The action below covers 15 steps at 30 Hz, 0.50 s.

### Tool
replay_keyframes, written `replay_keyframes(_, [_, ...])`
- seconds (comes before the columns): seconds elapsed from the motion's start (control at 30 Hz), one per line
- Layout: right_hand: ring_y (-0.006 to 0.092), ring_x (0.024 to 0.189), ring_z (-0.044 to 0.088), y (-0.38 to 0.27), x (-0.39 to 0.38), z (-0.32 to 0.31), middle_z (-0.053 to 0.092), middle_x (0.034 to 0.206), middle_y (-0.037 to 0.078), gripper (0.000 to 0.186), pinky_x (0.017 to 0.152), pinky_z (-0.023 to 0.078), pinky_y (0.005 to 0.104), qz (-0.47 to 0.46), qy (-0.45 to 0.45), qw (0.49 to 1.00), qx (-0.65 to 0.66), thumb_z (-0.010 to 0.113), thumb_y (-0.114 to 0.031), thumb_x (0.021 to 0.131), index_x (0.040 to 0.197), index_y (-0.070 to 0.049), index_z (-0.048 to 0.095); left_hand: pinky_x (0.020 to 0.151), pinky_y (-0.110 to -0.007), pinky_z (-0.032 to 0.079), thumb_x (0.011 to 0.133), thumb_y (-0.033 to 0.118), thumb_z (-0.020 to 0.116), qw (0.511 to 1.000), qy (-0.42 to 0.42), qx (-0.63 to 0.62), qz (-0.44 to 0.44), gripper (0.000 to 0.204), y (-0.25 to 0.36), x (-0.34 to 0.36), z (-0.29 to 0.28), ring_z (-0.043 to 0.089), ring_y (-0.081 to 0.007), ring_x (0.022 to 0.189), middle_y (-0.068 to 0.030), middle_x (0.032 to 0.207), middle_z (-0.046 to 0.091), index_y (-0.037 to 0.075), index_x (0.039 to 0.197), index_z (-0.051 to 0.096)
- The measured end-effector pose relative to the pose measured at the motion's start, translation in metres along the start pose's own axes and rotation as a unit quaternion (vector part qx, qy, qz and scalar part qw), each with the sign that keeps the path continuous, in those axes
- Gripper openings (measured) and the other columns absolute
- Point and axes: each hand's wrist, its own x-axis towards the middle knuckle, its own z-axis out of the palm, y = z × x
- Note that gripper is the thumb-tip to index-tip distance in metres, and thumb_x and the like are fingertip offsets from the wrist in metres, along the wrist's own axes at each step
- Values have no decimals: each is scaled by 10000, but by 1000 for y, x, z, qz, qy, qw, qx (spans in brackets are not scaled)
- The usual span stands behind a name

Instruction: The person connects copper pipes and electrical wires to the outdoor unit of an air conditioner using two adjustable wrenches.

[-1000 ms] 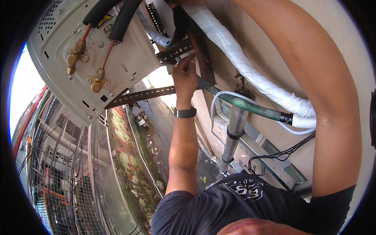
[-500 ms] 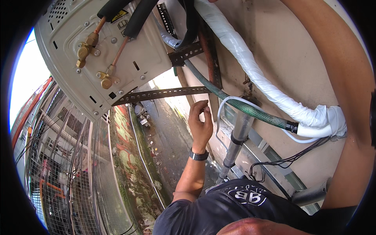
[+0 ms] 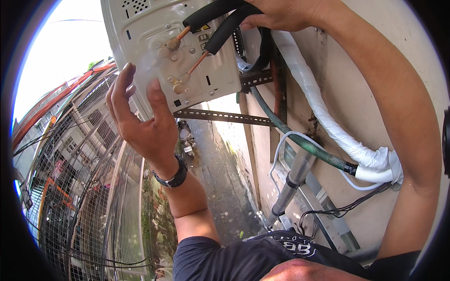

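My left hand (image 3: 140,119) is open, fingers apart and curved, at the lower left edge of the beige metal outdoor unit (image 3: 220,77); whether it touches the casing I cannot tell. A pale haze blurs the brass valves (image 3: 178,86) beside its fingertips. Two copper pipes (image 3: 199,63) run from the valves into black foam insulation (image 3: 222,35). My right hand (image 3: 274,14) grips this insulation at the top, some fingers hidden. A white wrapped pipe bundle (image 3: 318,107) hangs along the wall under my right arm, beside a green braided hose (image 3: 309,145).
A perforated steel bracket (image 3: 225,117) supports the unit. A grey metal pole (image 3: 295,178) and black cables (image 3: 318,210) are below right. Wire mesh (image 3: 79,196) and overhead cables (image 3: 65,86) line the left. Far below lies a narrow alley (image 3: 220,187) with a parked motorbike (image 3: 186,136).
My left hand has moved up and left to the unit's valve side, opening out. The unit sits further right in view. My right hand has come into view at the top, holding the black insulation.
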Motion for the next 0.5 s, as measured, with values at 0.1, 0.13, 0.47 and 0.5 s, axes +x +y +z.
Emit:
replay_keyframes(0.1, [407, 1255, 565, -21, 15, 11, 537, 1336, 234, 670, 1066, 480, 468, -10, 14, 1000, 1, 697, -348, 942, 1479, -31, 453, 939, -426, 506, 912, 335, 780, 992, -103, 70, 33, 455, -17, 29, 6, 623, -298, 1091, -106, 1146, 687, 36, 1241, 685])
replay_keyframes(0.13, [414, 1253, 565, -28, 11, 6, 536, 1335, 242, 676, 1069, 477, 467, -35, 23, 999, 19, 694, -360, 949, 1486, -31, 449, 933, -421, 501, 897, 329, 789, 986, -132, 90, 51, 438, -15, 36, 8, 615, -299, 1077, -102, 1130, 685, 45, 1219, 699])
replay_keyframes(0.47, [391, 1330, 535, -32, -32, -39, 523, 1409, 244, 670, 1148, 442, 458, -40, -21, 991, -125, 701, -329, 960, 1494, -24, 433, 972, -439, 481, 896, 340, 772, 965, -196, 146, 98, 323, -32, 42, 33, 608, -303, 1100, -75, 1180, 680, 103, 1114, 784])
replay_keyframes(0.5, [382, 1352, 524, -35, -41, -51, 525, 1423, 237, 680, 1164, 435, 453, -37, -26, 988, -149, 699, -328, 965, 1500, -16, 419, 979, -441, 480, 903, 350, 767, 965, -189, 153, 95, 326, -33, 40, 33, 606, -299, 1114, -68, 1191, 680, 106, 1118, 785])
